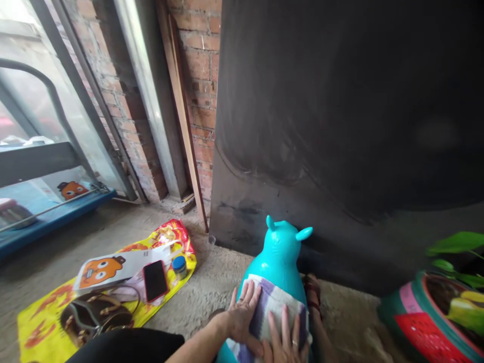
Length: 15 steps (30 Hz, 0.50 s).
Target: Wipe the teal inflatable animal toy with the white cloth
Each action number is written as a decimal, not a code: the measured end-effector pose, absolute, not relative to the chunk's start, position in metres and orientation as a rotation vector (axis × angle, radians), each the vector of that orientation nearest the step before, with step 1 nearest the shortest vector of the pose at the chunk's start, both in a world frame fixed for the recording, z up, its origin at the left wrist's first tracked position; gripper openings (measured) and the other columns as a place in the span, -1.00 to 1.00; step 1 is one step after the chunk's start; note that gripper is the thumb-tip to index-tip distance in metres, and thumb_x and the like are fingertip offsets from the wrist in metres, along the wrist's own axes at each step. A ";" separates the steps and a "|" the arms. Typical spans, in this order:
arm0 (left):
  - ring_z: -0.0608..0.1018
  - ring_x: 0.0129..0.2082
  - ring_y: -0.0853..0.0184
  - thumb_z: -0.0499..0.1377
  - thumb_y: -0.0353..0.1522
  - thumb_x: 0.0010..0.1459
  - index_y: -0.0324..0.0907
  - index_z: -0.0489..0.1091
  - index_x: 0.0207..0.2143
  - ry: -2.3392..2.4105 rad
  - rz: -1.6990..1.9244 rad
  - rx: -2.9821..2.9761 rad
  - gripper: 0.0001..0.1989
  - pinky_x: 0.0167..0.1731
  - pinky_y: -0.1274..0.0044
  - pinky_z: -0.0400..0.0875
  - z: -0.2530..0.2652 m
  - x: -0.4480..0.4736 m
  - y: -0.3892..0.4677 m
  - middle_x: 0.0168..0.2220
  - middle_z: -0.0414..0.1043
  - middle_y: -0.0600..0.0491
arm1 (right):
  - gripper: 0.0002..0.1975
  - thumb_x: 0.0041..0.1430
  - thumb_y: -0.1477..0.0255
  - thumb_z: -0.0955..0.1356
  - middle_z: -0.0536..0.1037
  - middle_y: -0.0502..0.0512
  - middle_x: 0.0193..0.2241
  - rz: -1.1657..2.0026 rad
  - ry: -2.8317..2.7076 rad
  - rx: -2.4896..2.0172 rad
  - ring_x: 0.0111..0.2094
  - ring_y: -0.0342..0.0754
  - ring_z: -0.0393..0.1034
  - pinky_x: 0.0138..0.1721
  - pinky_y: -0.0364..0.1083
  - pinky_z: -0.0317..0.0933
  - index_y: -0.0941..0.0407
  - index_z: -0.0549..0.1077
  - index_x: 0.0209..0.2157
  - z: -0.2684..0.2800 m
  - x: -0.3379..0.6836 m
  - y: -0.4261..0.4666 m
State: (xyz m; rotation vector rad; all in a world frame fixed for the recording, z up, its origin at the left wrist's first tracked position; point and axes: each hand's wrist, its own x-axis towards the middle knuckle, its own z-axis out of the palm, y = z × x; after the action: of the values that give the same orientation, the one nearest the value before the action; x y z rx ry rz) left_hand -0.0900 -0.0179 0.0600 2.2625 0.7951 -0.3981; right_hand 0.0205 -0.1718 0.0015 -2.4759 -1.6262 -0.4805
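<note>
A turquoise inflatable animal toy with two small ears stands on the floor, its head towards the dark board. Over its back lies a white and purple striped towel. My left hand rests flat on the towel's left side, fingers stretched out. Lower and to the right, my right hand also lies flat on the cloth, fingers spread, a ring on one finger. The thumbs are close together. The toy's lower rear is out of the picture.
A large dark board leans before a brick wall. On the left, a yellow plastic sheet bears a brown handbag, a phone, a blue-lidded jar and a white bag. A painted plant pot stands right.
</note>
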 end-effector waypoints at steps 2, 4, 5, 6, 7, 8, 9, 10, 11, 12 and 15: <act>-0.46 0.33 -0.13 0.33 0.23 -0.51 -0.28 -0.56 0.32 0.809 -0.357 2.233 0.59 0.25 -0.06 -0.49 0.064 -0.083 0.001 0.34 -0.71 -0.30 | -0.53 0.19 0.25 0.22 0.23 0.17 0.25 -0.426 -1.680 -2.445 0.25 0.49 0.04 -0.02 0.56 0.11 -0.14 0.33 0.15 0.015 0.031 -0.151; -0.43 0.34 -0.13 0.32 0.24 -0.50 -0.34 -0.55 0.32 0.840 -0.378 2.208 0.60 0.27 -0.02 -0.48 0.068 -0.073 0.022 0.35 -0.67 -0.34 | -0.51 0.22 0.25 0.19 0.14 0.13 0.29 -0.350 -1.718 -2.418 0.28 0.47 -0.03 0.02 0.59 0.04 -0.16 0.25 0.20 0.025 0.043 -0.129; -0.42 0.34 -0.14 0.32 0.23 -0.50 -0.35 -0.55 0.32 0.852 -0.399 2.197 0.60 0.27 -0.01 -0.48 0.069 -0.068 0.031 0.35 -0.65 -0.35 | -0.49 0.24 0.24 0.17 0.11 0.11 0.30 -0.302 -1.737 -2.409 0.29 0.46 -0.07 0.04 0.60 0.01 -0.16 0.20 0.22 0.030 0.049 -0.120; -0.41 0.34 -0.15 0.33 0.22 -0.50 -0.35 -0.54 0.33 0.863 -0.413 2.186 0.59 0.27 0.00 -0.49 0.071 -0.063 0.040 0.36 -0.63 -0.34 | -0.49 0.26 0.24 0.15 0.08 0.10 0.31 -0.254 -1.754 -2.405 0.30 0.46 -0.10 0.06 0.61 -0.03 -0.16 0.15 0.25 0.033 0.054 -0.112; -0.40 0.34 -0.17 0.34 0.21 -0.50 -0.33 -0.52 0.33 0.869 -0.413 2.177 0.59 0.27 0.00 -0.49 0.072 -0.058 0.048 0.37 -0.59 -0.33 | -0.48 0.27 0.24 0.13 0.05 0.08 0.32 -0.216 -1.765 -2.406 0.31 0.45 -0.13 0.07 0.61 -0.06 -0.16 0.11 0.26 0.036 0.058 -0.105; -0.39 0.34 -0.19 0.35 0.19 -0.50 -0.32 -0.50 0.34 0.871 -0.415 2.169 0.58 0.28 0.00 -0.49 0.073 -0.054 0.054 0.38 -0.56 -0.32 | -0.48 0.28 0.24 0.12 0.03 0.06 0.32 -0.190 -1.773 -2.409 0.32 0.44 -0.15 0.09 0.61 -0.10 -0.15 0.09 0.27 0.038 0.061 -0.100; -0.38 0.34 -0.21 0.36 0.18 -0.51 -0.31 -0.48 0.34 0.871 -0.416 2.165 0.58 0.28 0.01 -0.48 0.074 -0.051 0.058 0.39 -0.53 -0.31 | -0.48 0.29 0.23 0.11 0.02 0.04 0.33 -0.176 -1.779 -2.411 0.32 0.44 -0.18 0.10 0.61 -0.12 -0.16 0.07 0.28 0.039 0.063 -0.096; -0.37 0.34 -0.22 0.36 0.18 -0.52 -0.31 -0.46 0.35 0.868 -0.417 2.163 0.58 0.29 0.01 -0.45 0.075 -0.050 0.059 0.39 -0.50 -0.31 | -0.48 0.29 0.23 0.10 0.00 0.03 0.33 -0.162 -1.776 -2.421 0.33 0.43 -0.20 0.11 0.61 -0.13 -0.16 0.05 0.28 0.040 0.063 -0.094; -0.35 0.34 -0.23 0.36 0.19 -0.52 -0.31 -0.44 0.35 0.867 -0.421 2.161 0.57 0.30 0.01 -0.43 0.077 -0.049 0.059 0.39 -0.48 -0.32 | -0.47 0.30 0.23 0.09 -0.02 0.01 0.34 -0.142 -1.766 -2.441 0.34 0.41 -0.21 0.11 0.61 -0.13 -0.16 0.03 0.28 0.040 0.061 -0.094; -0.34 0.34 -0.23 0.36 0.20 -0.53 -0.31 -0.42 0.35 0.868 -0.434 2.159 0.57 0.30 0.01 -0.40 0.080 -0.050 0.056 0.39 -0.46 -0.32 | -0.47 0.30 0.22 0.09 -0.03 0.01 0.34 -0.114 -1.750 -2.473 0.34 0.41 -0.21 0.10 0.61 -0.11 -0.14 0.02 0.29 0.040 0.058 -0.095; -0.27 0.34 -0.24 0.35 0.24 -0.60 -0.31 -0.40 0.35 0.855 -0.521 2.152 0.62 0.32 0.04 -0.32 0.086 -0.059 0.037 0.38 -0.44 -0.35 | -0.48 0.29 0.24 0.10 0.01 0.09 0.33 -0.081 -1.644 -2.570 0.33 0.42 -0.17 0.05 0.63 -0.07 -0.07 0.11 0.27 0.034 0.037 -0.113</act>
State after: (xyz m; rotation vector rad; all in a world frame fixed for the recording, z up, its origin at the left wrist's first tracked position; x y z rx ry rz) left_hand -0.0592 0.0372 0.0861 2.1518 0.8546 -0.5205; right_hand 0.0369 -0.1132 0.0344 -2.5698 -1.6445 -0.0813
